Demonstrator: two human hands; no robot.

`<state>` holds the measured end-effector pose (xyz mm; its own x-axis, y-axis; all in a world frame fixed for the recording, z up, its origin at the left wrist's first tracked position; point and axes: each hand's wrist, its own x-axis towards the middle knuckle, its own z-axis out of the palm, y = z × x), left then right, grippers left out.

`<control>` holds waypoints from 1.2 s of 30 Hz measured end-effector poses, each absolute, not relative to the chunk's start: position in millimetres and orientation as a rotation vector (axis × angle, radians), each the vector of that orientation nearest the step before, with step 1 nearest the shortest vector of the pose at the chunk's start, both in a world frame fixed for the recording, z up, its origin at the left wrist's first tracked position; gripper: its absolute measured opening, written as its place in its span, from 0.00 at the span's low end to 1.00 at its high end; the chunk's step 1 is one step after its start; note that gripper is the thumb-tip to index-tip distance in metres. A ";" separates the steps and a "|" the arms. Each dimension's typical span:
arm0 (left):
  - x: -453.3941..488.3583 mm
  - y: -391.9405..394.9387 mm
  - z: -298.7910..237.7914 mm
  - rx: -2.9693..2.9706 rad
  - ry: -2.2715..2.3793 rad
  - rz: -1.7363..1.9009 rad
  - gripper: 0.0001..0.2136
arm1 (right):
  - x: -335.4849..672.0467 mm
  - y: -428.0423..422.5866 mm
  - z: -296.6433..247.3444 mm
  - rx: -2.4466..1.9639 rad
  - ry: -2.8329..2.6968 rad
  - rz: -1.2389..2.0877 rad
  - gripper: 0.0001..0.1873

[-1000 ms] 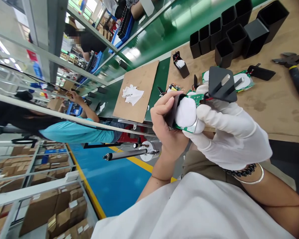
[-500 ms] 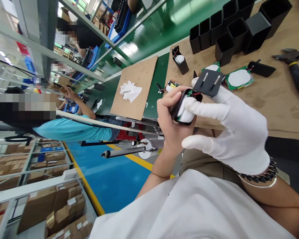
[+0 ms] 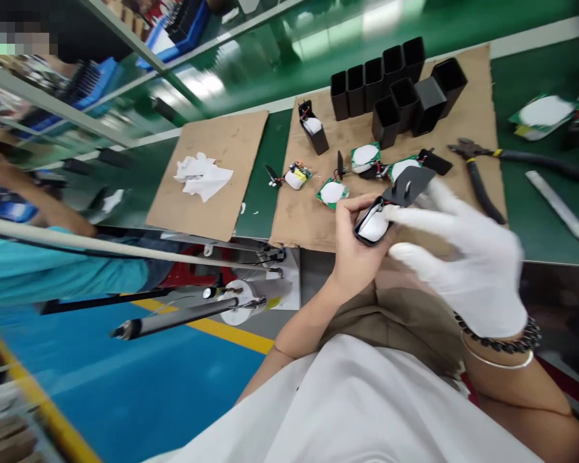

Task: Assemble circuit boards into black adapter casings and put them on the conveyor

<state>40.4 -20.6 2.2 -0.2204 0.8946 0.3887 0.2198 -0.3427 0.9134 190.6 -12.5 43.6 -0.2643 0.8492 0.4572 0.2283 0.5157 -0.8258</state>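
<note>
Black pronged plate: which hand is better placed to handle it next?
Probably the right hand: it is at the black pronged plate, while the left hand is occupied holding the black case.

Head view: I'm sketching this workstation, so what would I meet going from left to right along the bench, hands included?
Left cardboard sheet → filled black case → bare left hand gripping another black case → gloved right hand → slim pale tool.
</note>
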 end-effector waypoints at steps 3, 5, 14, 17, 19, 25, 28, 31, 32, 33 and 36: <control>41.4 -21.6 17.1 1.294 1.031 1.205 0.30 | 226.3 -1.7 59.0 -0.843 -1.717 0.756 0.27; 34.9 -20.9 26.3 1.164 0.835 1.021 0.29 | 241.8 7.2 65.6 -0.788 -1.722 0.949 0.28; 25.9 -18.1 12.7 1.511 0.839 0.925 0.29 | 245.5 13.8 66.6 -1.150 -1.593 1.206 0.19; 54.3 -20.7 -2.8 1.656 1.155 1.185 0.29 | 234.9 1.3 60.4 -1.326 -1.623 0.823 0.17; 74.8 -20.3 -10.9 1.669 1.312 1.378 0.28 | 225.5 -6.9 55.9 -1.397 -1.634 0.574 0.12; 100.4 -11.6 -19.1 1.680 1.383 1.627 0.22 | 196.3 -13.4 36.6 -1.467 -1.687 0.228 0.03; 95.0 -10.8 -18.9 1.694 1.430 1.581 0.24 | 190.6 -10.8 23.5 -1.468 -1.665 0.308 0.07; 78.6 -17.9 -14.7 1.757 1.465 1.466 0.26 | 193.9 -12.5 20.1 -1.354 -1.699 0.431 0.11; 70.1 -22.3 -12.2 1.781 1.476 1.423 0.26 | 196.1 -14.2 21.9 -1.295 -1.746 0.419 0.11; 60.3 -27.5 -9.3 1.805 1.487 1.392 0.26 | 198.1 -16.0 24.6 -1.231 -1.798 0.379 0.11; 27.4 -44.4 0.1 1.889 1.563 1.413 0.27 | 201.0 -18.9 31.3 -1.169 -1.915 0.234 0.13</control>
